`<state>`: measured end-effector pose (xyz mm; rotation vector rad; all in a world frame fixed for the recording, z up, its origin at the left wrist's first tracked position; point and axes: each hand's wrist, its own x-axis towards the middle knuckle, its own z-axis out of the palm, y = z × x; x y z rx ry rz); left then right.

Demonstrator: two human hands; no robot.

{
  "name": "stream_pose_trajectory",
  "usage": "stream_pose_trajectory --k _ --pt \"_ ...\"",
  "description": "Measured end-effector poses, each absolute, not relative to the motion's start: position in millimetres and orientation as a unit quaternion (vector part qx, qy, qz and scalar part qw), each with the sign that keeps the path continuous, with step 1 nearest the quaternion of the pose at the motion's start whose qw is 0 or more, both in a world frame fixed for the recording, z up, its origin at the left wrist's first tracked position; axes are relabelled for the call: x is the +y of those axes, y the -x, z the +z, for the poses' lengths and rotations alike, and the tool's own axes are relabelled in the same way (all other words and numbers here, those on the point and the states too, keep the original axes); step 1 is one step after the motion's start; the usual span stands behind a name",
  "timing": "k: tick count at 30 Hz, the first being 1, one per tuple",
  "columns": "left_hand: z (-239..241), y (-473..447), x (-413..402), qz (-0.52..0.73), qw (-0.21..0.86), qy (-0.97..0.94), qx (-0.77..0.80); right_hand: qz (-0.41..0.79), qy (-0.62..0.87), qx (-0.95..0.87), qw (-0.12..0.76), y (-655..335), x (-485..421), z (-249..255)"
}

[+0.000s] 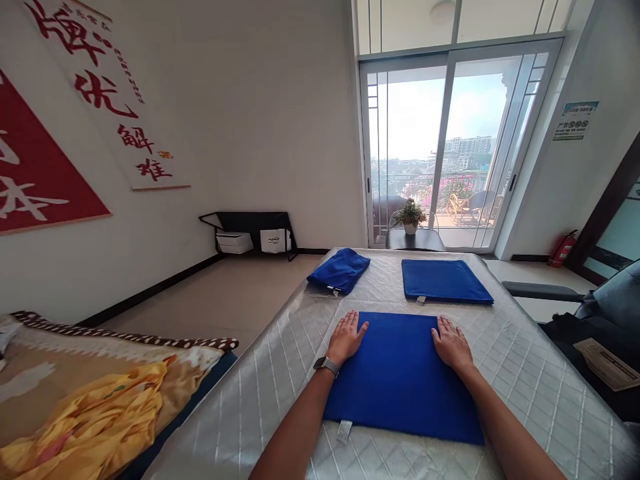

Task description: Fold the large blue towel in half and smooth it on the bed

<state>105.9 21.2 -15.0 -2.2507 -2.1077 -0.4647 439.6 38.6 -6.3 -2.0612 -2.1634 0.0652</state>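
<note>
A flat blue cloth cover (403, 377) lies on the quilted, plastic-wrapped mattress (270, 373), with a white tag (344, 431) sticking out at its near left edge. On its far left corner rests my left hand (347, 337), fingers stretched out and lying flat. My right hand (452, 341) lies flat on the far right edge, fingers also straight. Neither hand grips the cloth. Farther back is a second blue cloth cover (445, 281), spread flat. Left of that sits a crumpled, loosely folded blue cloth (341, 269).
To the left is another bed (185, 363) with a patterned blanket and a yellow cloth (115, 417). A potted plant (410, 215) stands on a dark chair (416, 239) before the sliding glass door. A black rack (253, 230) leans by the wall; a dark chair (610, 320) is at right.
</note>
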Motion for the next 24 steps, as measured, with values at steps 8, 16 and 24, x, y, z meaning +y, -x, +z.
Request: stream_pose_trajectory --k 8,16,24 --pt "-14.7 -107.3 20.6 -0.148 0.011 0.722 -0.676 0.033 0.693 -0.716 0.073 -438.0 37.8 -5.2" --pt "-14.1 -106.5 19.7 -0.167 0.004 0.718 -0.676 0.047 0.699 -0.712 0.041 -437.5 24.3 8.4" --pt "-15.0 -108.2 19.2 -0.176 0.013 0.711 -0.681 0.062 0.697 -0.713 0.037 -438.4 5.7 -3.4"
